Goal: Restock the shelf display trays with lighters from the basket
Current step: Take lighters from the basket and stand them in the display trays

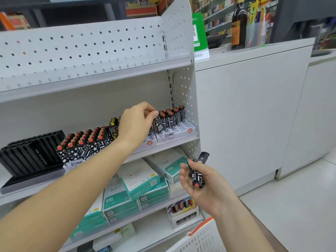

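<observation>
My left hand (138,122) reaches over the middle shelf and pinches a black-and-white patterned lighter (157,124) by its top at the white display tray (179,132) on the right, where several lighters stand in the back rows. My right hand (203,186) hangs lower, in front of the shelf, and holds a few patterned lighters (197,174) with red buttons. A second tray of lighters (85,144) stands to the left, nearly full. The white basket with an orange rim (201,235) sits at the bottom of the view.
A black ribbed display stand (31,153) occupies the shelf's left end. Green-and-white boxes (141,180) are stacked on the shelf below. The perforated shelf side wall (185,99) borders the right tray. A white counter (254,106) stands to the right.
</observation>
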### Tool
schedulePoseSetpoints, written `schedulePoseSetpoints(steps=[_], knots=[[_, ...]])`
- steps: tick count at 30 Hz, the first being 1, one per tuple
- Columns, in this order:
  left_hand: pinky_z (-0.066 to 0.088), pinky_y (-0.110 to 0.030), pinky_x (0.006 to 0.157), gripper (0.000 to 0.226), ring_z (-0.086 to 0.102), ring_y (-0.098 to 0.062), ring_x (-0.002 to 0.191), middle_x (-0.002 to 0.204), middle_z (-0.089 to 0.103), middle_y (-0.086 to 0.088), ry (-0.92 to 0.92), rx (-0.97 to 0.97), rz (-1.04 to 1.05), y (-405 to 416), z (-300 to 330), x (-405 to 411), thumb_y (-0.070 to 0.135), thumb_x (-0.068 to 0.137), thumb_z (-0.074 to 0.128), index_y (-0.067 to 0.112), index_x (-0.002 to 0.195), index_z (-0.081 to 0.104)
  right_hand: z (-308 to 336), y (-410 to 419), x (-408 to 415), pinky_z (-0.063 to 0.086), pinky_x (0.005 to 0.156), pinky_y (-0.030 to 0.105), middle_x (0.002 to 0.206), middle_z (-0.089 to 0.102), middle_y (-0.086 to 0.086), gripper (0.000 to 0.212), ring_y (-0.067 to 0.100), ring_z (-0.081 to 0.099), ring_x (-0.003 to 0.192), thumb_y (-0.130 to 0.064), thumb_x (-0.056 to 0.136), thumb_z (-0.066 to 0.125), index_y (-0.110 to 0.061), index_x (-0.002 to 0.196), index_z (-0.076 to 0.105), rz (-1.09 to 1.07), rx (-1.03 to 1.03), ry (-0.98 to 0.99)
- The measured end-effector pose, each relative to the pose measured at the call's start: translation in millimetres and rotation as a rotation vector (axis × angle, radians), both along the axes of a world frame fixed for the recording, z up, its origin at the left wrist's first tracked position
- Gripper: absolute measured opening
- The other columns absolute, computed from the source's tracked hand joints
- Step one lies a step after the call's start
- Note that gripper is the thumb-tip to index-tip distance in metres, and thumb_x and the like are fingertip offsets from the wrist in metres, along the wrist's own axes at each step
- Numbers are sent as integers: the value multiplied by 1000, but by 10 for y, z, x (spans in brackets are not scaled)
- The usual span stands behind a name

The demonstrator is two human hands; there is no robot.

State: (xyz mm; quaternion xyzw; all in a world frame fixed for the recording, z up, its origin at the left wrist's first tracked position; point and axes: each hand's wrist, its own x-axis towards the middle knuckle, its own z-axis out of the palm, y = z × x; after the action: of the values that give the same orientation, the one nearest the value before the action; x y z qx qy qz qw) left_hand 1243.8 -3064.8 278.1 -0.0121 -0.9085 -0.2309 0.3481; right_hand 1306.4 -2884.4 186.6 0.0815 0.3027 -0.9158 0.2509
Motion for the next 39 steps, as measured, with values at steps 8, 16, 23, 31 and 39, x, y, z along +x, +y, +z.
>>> schedulePoseSetpoints(steps=[8, 16, 23, 31, 39], knots=[[41, -32, 69, 18, 54, -22, 88, 83, 72, 1, 48, -228, 84, -52, -81, -81, 40, 90, 61, 29, 93, 75, -21, 74, -98, 52, 47, 21, 75, 65, 7, 25, 10, 57, 52, -9, 84, 66, 1, 106, 63, 0, 63, 34], [27, -32, 72, 21, 52, -31, 89, 89, 64, -6, 155, -443, 99, -57, -122, -82, 33, 91, 61, 19, 92, 77, 31, 151, -79, 34, 36, 17, 76, 56, 7, 24, 11, 43, 51, -29, 89, 61, -8, 97, 54, -24, 92, 72], [36, -38, 83, 25, 51, -29, 99, 105, 59, -7, 140, -516, 90, 9, -99, 141, 31, 94, 56, 18, 108, 72, 26, 186, -40, 39, 37, 18, 76, 52, 10, 14, 14, 44, 53, -10, 92, 41, -1, 92, 52, -67, -69, 29], [45, -31, 89, 42, 56, -18, 107, 121, 58, -1, 127, -557, -545, 584, -876, 886, 44, 87, 61, 20, 121, 60, 0, 168, 39, 49, 65, 24, 72, 64, 9, 22, 17, 64, 60, -16, 95, 44, -4, 84, 58, -54, -131, 49], [52, -27, 88, 29, 63, -13, 106, 118, 67, 2, 186, -466, -596, 524, -916, 811, 31, 94, 55, 14, 115, 67, -20, 172, 64, 41, 43, 21, 73, 59, 10, 21, 17, 55, 63, -10, 96, 41, -1, 86, 57, -45, -107, 93]])
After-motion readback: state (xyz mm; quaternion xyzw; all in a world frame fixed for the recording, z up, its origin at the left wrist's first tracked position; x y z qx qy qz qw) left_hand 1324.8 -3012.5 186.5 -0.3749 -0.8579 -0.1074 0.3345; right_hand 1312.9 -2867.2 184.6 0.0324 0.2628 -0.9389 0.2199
